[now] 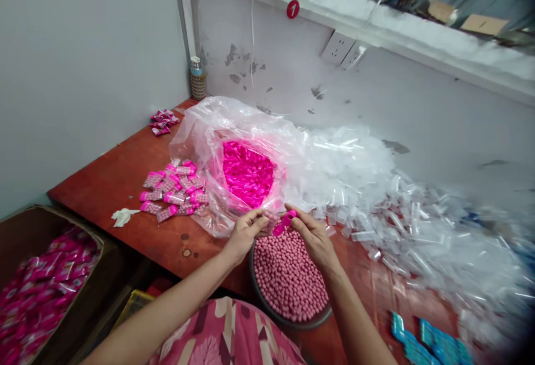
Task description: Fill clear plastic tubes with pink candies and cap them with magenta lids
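Observation:
Just over the bowl's far rim, my left hand (249, 231) pinches a small clear container (271, 222) with pink balls in it. My right hand (311, 237) grips a bright pink plastic cap (285, 223) between thumb and fingers, close beside the container's end. Beneath both hands stands a dark round bowl (256, 281) heaped with pink balls (288, 278). Behind them lies an open clear bag (200, 131) full of pink caps (246, 173). Capped, filled containers (175, 192) are piled to the left of the bag.
Many empty clear containers (401, 220) spread over the right of the red table (104, 170). Blue packets (430, 340) lie at the near right. A box (100, 242) of pink packets stands lower left. A small pink pile (164, 121) and a bottle (196, 78) sit far left.

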### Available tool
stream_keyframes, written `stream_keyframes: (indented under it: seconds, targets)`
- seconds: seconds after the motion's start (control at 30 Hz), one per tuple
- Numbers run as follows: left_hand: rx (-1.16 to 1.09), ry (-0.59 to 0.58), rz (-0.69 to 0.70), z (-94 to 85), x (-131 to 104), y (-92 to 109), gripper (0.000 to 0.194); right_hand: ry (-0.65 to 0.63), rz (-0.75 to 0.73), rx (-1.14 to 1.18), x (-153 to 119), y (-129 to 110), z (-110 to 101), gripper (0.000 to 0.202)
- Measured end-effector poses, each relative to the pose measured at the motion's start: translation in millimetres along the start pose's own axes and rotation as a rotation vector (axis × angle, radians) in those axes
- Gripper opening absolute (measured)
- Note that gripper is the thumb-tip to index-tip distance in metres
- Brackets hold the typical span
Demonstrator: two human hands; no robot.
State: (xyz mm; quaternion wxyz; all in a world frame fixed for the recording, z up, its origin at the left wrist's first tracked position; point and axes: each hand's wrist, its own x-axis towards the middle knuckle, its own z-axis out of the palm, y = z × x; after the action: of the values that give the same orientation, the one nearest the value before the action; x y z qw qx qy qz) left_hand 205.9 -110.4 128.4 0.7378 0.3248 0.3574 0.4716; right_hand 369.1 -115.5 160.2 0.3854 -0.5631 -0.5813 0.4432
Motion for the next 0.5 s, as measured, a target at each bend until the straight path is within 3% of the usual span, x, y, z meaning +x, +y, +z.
stream_keyframes:
  seconds: [0.17, 0.3, 0.5]
  targets:
    - [-0.056, -0.021, 0.006, 7.8, -4.4, -2.9, 0.025, 0.073, 0.073, 0.262, -6.1, 14.0, 11.8, 0.035]
    - [-0.007, 0.001, 0.02, 9.3, -2.9, -5.0, 0.027, 0.127, 0.105, 0.265, -10.6, 19.2, 17.2, 0.03]
    - [0.112, -0.099, 0.038, 7.6, -0.8, -5.0, 0.028, 0.087, 0.117, 0.273, -12.4, 20.8, 7.4, 0.032]
